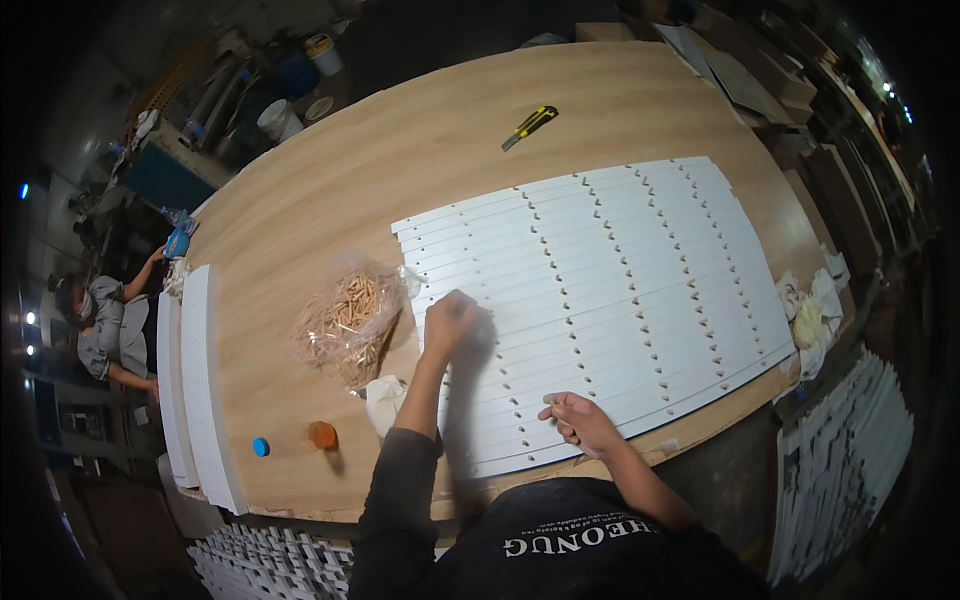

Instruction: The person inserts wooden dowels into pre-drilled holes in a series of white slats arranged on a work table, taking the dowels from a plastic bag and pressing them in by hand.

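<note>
White boards (600,300) lie side by side on the wooden table, with wooden dowels standing in rows of holes across them. My left hand (451,319) is over the boards' left part, fingers bent together at a row of holes; what its fingertips hold is hidden. Above the boards' near edge, my right hand (581,424) is turned partly palm up, with what looks like a small dowel between thumb and fingers. A clear plastic bag (349,322) full of wooden dowels lies left of my left hand. Some holes along the boards' left side show no dowel.
A yellow-black utility knife (530,127) lies beyond the boards. An orange container (322,435), a blue cap (260,447) and a white cloth (386,403) are at the left. More white boards (208,390) line the left edge, near another person (112,330). Rags (814,315) hang at the right.
</note>
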`<action>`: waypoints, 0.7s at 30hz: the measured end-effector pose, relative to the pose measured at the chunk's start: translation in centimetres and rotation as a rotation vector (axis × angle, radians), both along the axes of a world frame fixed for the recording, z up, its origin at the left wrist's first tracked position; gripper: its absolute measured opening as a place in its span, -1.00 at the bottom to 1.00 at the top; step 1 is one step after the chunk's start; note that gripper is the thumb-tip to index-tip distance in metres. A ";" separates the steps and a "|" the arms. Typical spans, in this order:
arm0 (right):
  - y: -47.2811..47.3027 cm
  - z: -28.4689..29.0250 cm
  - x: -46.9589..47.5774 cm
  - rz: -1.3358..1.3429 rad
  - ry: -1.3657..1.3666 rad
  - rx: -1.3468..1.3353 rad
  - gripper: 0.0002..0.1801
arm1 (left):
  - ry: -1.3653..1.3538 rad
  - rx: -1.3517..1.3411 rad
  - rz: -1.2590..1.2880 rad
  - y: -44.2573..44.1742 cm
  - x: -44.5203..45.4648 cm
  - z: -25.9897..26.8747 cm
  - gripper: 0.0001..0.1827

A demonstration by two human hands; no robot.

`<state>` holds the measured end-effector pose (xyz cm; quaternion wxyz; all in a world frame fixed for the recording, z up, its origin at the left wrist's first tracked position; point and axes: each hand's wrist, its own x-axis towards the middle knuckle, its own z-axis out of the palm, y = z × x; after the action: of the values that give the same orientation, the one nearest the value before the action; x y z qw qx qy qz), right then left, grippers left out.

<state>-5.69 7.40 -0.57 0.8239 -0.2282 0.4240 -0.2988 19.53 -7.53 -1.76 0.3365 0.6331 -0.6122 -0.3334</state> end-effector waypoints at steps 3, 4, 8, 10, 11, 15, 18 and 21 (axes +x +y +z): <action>0.6 -1.3 -0.3 0.027 -0.018 -0.009 -0.64 | -0.133 0.033 -0.060 -0.3 -0.6 -0.2 -0.81; 0.7 -1.5 -0.3 0.039 -0.029 -0.025 -0.66 | -0.137 0.046 -0.029 -0.4 -0.8 0.0 -0.81; 0.1 -1.6 0.1 -0.005 0.115 -0.057 -0.70 | -0.186 0.036 -0.045 -0.5 -0.3 -0.1 -0.83; -0.7 -1.0 0.3 0.006 0.169 -0.102 -0.71 | -0.305 -0.009 -0.136 -0.7 -0.2 0.1 -0.85; -1.2 -0.8 0.6 -0.016 0.196 -0.135 -0.72 | -0.404 -0.031 -0.190 -0.7 -0.5 0.1 -0.86; -5.8 -0.7 2.0 -0.069 0.394 -0.402 -0.79 | -0.728 -0.237 -0.423 -0.6 -3.0 2.9 -0.86; -9.4 0.5 3.3 -0.062 0.492 -0.467 -0.80 | -0.624 -0.150 -0.277 -0.5 -1.7 1.2 -0.79; -10.7 1.9 4.2 -0.125 0.421 -0.421 -0.79 | 0.047 -0.086 -0.152 2.3 -2.8 3.2 -0.76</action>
<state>-1.54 -3.34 1.30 0.6326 -0.4243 0.5275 -0.3762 16.75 -5.25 1.41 0.3513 0.5618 -0.6643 -0.3460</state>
